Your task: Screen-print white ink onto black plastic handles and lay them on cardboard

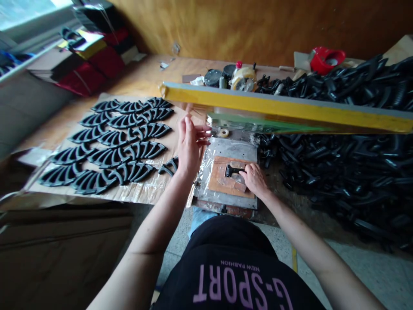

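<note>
My right hand (pixel 254 177) pinches the thin end of a small black plastic part (pixel 231 171), its wider end pointing left. The part is over a brown pad (pixel 219 181) fixed on a grey metal plate (pixel 234 149). My left hand (pixel 191 140) is raised at the plate's left edge with its fingers apart, and nothing shows in it. Just beyond that hand, a tilted screen frame (pixel 277 105) with a yellow edge hangs above the plate. A small tape roll (pixel 223 132) lies at the plate's back.
Rows of black curved parts (pixel 109 142) lie on cardboard (pixel 135 196) at left. A large heap of loose black parts (pixel 322 163) fills the right side. Jars (pixel 213 78) and a red tape dispenser (pixel 327 60) stand at the back. Stacked boxes (pixel 87 64) are at back left.
</note>
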Motion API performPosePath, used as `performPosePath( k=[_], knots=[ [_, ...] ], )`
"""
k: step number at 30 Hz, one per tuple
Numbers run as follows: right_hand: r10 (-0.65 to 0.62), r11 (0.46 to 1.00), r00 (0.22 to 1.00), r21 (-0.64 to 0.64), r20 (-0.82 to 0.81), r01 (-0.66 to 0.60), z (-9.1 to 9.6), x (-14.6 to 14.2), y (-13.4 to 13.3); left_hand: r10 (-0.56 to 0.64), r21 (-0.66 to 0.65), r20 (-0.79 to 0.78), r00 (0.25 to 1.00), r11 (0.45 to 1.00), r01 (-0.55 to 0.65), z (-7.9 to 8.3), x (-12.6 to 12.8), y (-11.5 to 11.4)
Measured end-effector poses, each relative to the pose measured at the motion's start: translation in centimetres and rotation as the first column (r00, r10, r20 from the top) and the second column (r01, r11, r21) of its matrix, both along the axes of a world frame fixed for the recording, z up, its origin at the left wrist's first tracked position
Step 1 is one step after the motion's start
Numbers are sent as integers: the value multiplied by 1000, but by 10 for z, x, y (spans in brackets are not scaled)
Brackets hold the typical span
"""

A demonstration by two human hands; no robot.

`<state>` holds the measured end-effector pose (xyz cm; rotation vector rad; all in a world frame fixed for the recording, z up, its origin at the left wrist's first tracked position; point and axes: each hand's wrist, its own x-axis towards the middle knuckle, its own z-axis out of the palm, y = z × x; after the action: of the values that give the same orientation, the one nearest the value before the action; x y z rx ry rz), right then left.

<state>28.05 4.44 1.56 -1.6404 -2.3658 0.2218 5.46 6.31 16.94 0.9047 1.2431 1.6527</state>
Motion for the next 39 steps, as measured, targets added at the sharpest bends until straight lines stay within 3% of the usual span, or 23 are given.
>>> performPosePath(
  k=[2,3,5,6,7,11,16,21,39],
  knots=[
    [-60,997,998,-56,-3,59,8,-7,-2,-117,-132,-2,993,984,116,-23,11,-30],
    [-89,993,995,-83,-42,85,14,-10,-5,-251,-243,11,968,938,246,-36,18,-47],
    [-143,987,972,-99,-187,126,27,-18,-19,-512,-454,104,852,738,499,-59,35,-81],
    [-159,986,948,-91,-274,139,34,-23,-29,-538,-495,140,832,689,529,-68,44,-95],
    [-161,987,920,-82,-358,141,40,-29,-41,-532,-514,153,833,677,526,-75,52,-106],
    [-95,995,820,-83,-564,58,51,-49,-86,-451,-492,-27,892,783,381,-84,65,-117],
    [-145,980,762,-195,-631,26,44,-50,-103,-602,-618,-225,766,696,365,-76,54,-109],
    [-196,962,710,-273,-677,5,38,-47,-103,-613,-639,-412,675,722,266,-73,55,-112],
    [-280,933,668,-361,-690,18,32,-50,-109,-644,-657,-489,588,716,238,-75,55,-116]
  ],
)
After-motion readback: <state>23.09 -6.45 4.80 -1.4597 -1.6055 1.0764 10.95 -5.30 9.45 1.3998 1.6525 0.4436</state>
